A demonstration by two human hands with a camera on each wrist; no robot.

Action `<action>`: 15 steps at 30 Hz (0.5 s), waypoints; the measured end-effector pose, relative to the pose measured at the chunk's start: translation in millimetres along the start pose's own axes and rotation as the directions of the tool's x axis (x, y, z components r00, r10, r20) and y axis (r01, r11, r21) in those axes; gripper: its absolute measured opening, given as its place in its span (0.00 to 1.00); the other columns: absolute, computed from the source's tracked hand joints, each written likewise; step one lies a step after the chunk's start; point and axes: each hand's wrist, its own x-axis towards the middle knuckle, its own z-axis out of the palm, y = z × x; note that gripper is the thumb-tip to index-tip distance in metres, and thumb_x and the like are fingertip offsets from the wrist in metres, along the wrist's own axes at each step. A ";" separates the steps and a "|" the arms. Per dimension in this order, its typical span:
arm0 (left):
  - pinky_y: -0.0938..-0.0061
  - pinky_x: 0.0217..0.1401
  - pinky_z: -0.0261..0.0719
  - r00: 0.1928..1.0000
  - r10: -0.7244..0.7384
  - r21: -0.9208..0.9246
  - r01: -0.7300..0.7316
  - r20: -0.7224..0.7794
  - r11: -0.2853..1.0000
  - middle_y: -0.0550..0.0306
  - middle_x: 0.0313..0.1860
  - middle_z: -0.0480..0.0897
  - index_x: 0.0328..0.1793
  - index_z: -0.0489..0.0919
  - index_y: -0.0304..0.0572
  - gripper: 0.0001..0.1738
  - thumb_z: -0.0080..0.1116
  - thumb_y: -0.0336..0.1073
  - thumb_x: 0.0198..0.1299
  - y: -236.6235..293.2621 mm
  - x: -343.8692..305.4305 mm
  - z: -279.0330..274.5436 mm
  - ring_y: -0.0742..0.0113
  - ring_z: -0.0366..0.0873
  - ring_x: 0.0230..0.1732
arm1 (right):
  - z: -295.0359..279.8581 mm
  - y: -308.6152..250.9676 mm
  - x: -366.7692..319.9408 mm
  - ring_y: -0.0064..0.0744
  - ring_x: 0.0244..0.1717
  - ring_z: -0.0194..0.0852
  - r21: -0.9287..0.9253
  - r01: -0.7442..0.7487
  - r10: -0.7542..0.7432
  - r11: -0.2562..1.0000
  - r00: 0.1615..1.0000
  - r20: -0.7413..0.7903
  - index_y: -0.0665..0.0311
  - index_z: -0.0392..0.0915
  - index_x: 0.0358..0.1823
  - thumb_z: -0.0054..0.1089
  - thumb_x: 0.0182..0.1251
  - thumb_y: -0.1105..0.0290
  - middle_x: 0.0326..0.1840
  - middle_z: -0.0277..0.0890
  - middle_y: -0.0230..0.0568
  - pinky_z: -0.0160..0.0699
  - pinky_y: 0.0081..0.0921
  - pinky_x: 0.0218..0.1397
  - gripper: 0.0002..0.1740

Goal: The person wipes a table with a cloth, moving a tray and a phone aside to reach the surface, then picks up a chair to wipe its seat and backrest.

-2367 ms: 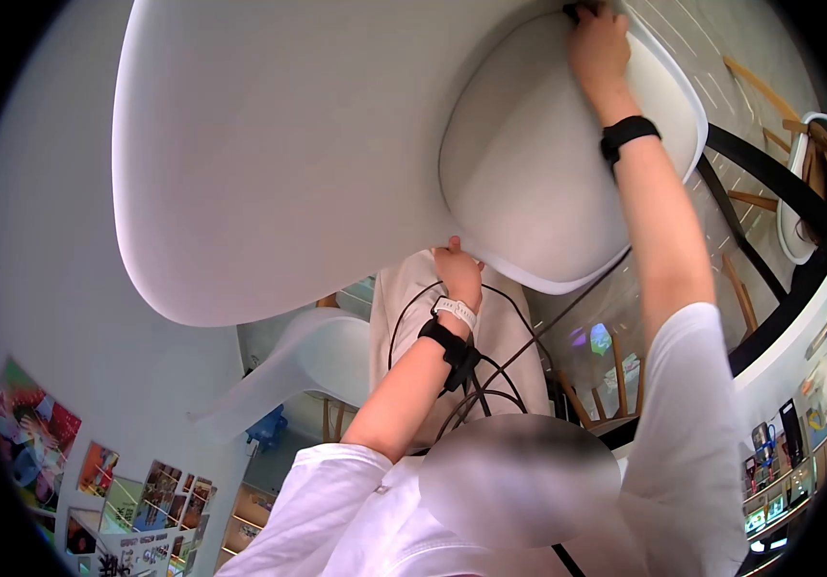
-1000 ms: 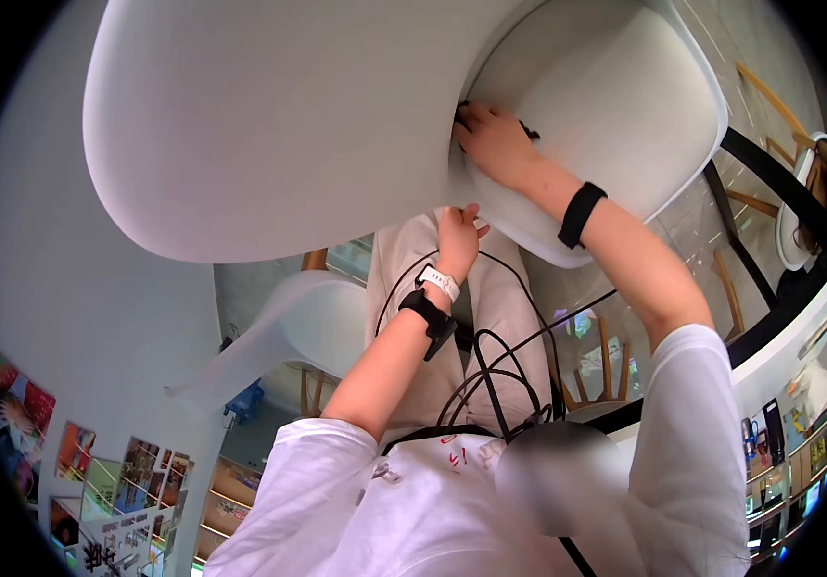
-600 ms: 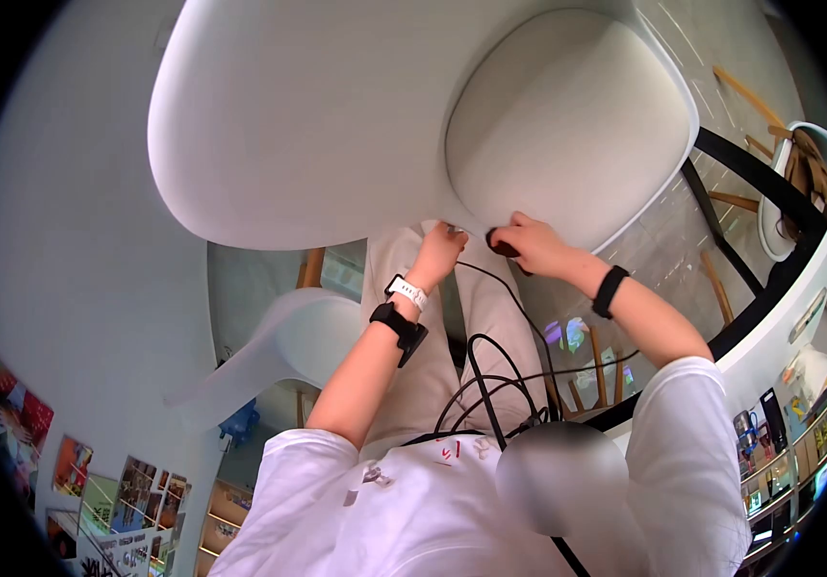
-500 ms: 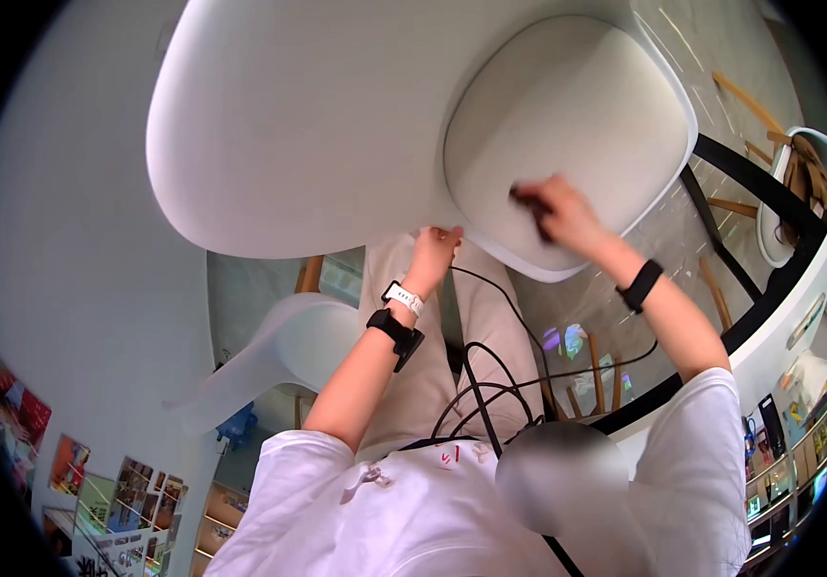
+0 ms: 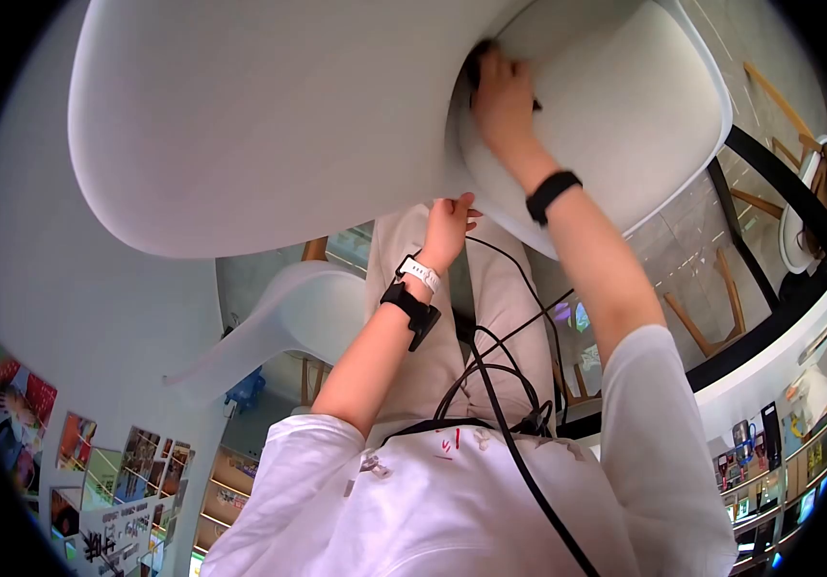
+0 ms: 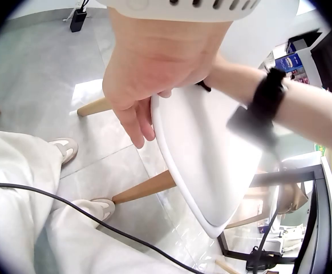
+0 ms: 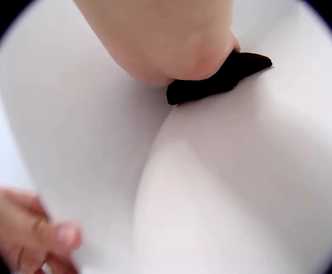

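A white chair with a tall curved backrest (image 5: 259,125) and a pale seat cushion (image 5: 625,115) fills the upper part of the head view. My right hand (image 5: 503,106) holds a dark cloth (image 7: 211,85) down in the crease where the backrest meets the cushion. Most of the cloth is hidden under the palm. At the near side of the seat, my left hand (image 5: 447,231) grips the chair's rim (image 6: 166,154), its thumb above the edge and its fingers below.
Black cables (image 5: 500,375) loop over the person's lap. A second white chair (image 5: 322,298) stands at the left, close to the wall. A black-framed table (image 5: 760,337) runs along the right, with another chair (image 5: 803,231) beyond it.
My right hand has carried the cloth from the far edge of the cushion to the back crease, then near my left hand, and back into the crease. My left hand stays around the rim.
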 end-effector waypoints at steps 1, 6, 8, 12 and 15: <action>0.75 0.36 0.80 1.000 -0.010 -0.013 0.010 0.026 1.000 0.53 0.38 0.79 0.45 0.74 0.28 0.13 0.49 0.35 0.66 1.0 2.1 -2.0 0.67 0.81 0.38 | -1.5 -7.6 -24.3 0.50 0.44 0.67 -0.003 0.095 -0.094 0.995 0.989 0.116 0.67 0.72 0.48 0.56 0.51 0.73 0.57 0.71 0.49 0.71 0.39 0.48 0.20; 0.72 0.40 0.82 0.970 -0.118 0.032 0.114 0.211 0.993 0.54 0.44 0.76 0.52 0.72 0.36 0.11 0.47 0.28 0.64 1.4 9.1 -18.1 0.66 0.79 0.45 | -51.8 -19.8 -92.0 0.46 0.48 0.66 0.150 0.346 -0.377 0.926 0.845 0.379 0.66 0.73 0.45 0.53 0.53 0.71 0.63 0.68 0.44 0.70 0.37 0.49 0.16; 0.71 0.45 0.81 0.952 -0.164 0.021 0.164 0.258 0.986 0.54 0.46 0.76 0.52 0.73 0.38 0.12 0.49 0.26 0.62 11.0 2.9 -23.2 0.63 0.78 0.49 | -70.0 -12.4 -114.8 0.45 0.49 0.66 0.227 0.375 -0.437 0.899 0.798 0.414 0.65 0.73 0.44 0.54 0.53 0.71 0.62 0.68 0.44 0.71 0.36 0.49 0.16; 0.72 0.40 0.79 0.924 -0.130 0.297 0.019 0.360 0.955 0.55 0.47 0.78 0.56 0.71 0.38 0.18 0.52 0.36 0.61 6.0 -4.9 -21.6 0.64 0.78 0.47 | -106.7 30.0 -137.2 0.43 0.49 0.68 0.466 0.076 -0.412 0.881 0.608 0.679 0.64 0.75 0.43 0.53 0.50 0.77 0.56 0.73 0.43 0.70 0.35 0.51 0.15; 0.71 0.38 0.77 0.898 -0.095 0.428 -0.109 0.429 0.897 0.54 0.46 0.79 0.56 0.71 0.37 0.22 0.52 0.43 0.60 -11.9 -10.3 -17.0 0.64 0.79 0.44 | -128.3 78.3 -110.3 0.43 0.47 0.69 0.659 -0.154 -0.339 0.736 0.759 0.556 0.62 0.77 0.45 0.47 0.46 0.86 0.47 0.77 0.42 0.71 0.32 0.54 0.23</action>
